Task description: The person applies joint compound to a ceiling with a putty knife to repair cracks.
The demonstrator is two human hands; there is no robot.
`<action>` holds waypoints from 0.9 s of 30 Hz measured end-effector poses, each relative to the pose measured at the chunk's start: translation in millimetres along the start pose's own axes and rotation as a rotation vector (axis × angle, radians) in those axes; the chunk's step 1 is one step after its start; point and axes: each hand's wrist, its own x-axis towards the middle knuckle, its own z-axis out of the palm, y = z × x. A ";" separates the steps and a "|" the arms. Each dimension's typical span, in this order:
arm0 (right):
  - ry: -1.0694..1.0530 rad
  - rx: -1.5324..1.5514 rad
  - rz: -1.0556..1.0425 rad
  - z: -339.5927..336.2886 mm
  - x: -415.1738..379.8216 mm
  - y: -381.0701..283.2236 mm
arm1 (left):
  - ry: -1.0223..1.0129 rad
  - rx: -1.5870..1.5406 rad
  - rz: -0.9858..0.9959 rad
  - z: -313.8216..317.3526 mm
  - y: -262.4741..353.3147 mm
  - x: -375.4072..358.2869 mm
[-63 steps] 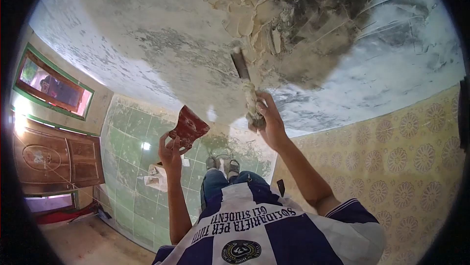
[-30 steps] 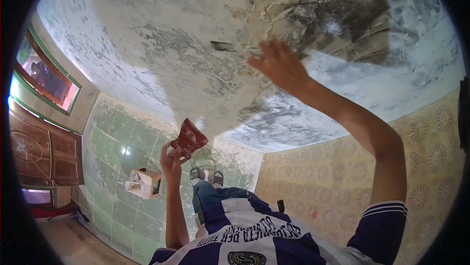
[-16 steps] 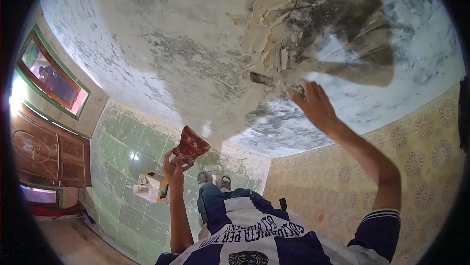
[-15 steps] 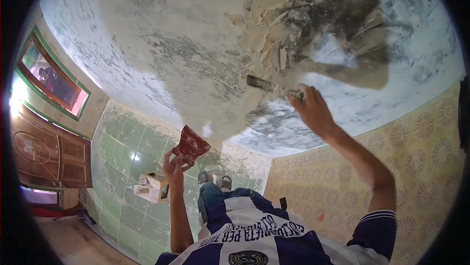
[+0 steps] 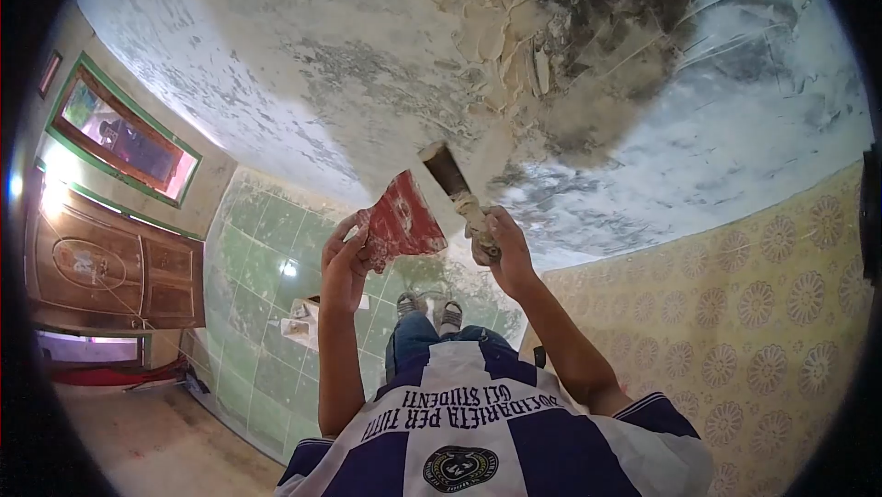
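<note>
My left hand is closed round the narrow end of a red plastic spreader, which is smeared with pale paste. Close to its right, my right hand grips the plaster-caked handle of a scraper. The scraper's dark blade points up and left, just above the spreader, apart from the wall. Behind both tools rises a grey, blotchy wall. Thick beige paste lies in ridges on its upper middle part, beside a dark patch.
A whitish container stands on the green tiled floor, left of my feet. Patterned yellow wall covering runs along the right. On the left are a wooden door and a green-framed window.
My right hand has come down and left with the scraper, away from the wall's paste. My left hand has risen slightly to the right with the spreader. The view has shifted a little.
</note>
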 end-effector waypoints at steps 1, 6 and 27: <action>-0.030 -0.256 -0.118 -2.7 1.9 2.9 | -0.023 -0.016 -0.009 1.5 1.5 -1.3; -0.111 -0.836 -0.318 -0.3 -2.4 -3.7 | -0.015 -0.044 -0.057 3.2 12.2 -1.5; 0.076 -0.660 -0.016 16.2 -24.0 16.5 | 0.175 0.256 0.344 1.7 10.7 -6.7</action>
